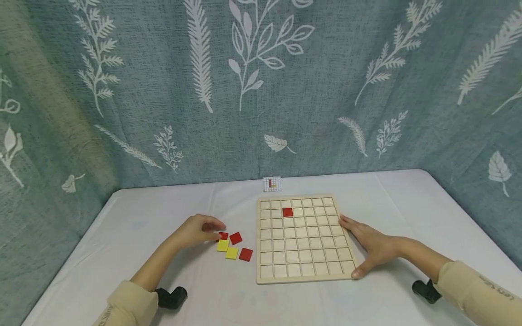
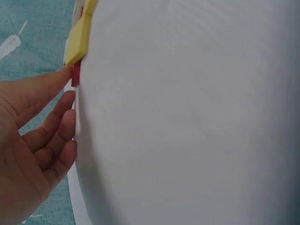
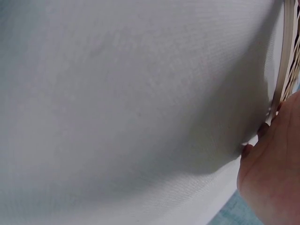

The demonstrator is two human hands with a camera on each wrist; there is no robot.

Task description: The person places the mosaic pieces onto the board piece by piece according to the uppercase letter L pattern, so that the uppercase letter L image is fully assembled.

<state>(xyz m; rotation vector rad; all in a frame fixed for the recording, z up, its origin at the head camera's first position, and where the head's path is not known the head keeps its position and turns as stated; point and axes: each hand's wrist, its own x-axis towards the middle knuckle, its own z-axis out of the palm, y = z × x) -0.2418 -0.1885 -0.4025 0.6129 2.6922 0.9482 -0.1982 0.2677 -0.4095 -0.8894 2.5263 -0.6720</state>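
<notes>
My left hand [image 1: 200, 230] is at a small cluster of square tiles, its thumb at a red tile [image 1: 223, 236] partly covered by that thumb. In the left wrist view the thumb tip meets the red tile [image 2: 76, 76] below a yellow tile [image 2: 78, 41], with the other fingers bent and apart from the thumb. Two yellow tiles and two more red tiles lie beside it. My right hand [image 1: 375, 246] spreads along the right edge of the wooden grid board [image 1: 302, 280], thumb at its near corner, fingertips further up. One red tile [image 1: 287, 212] sits in a board cell near the top.
A small printed grid card [image 1: 272, 184] with red and yellow squares lies behind the board. White cloth [image 1: 195, 290] covers the table, and a patterned teal curtain [image 1: 228, 136] hangs behind it. Black wrist devices [image 1: 173, 298] show at both sleeves.
</notes>
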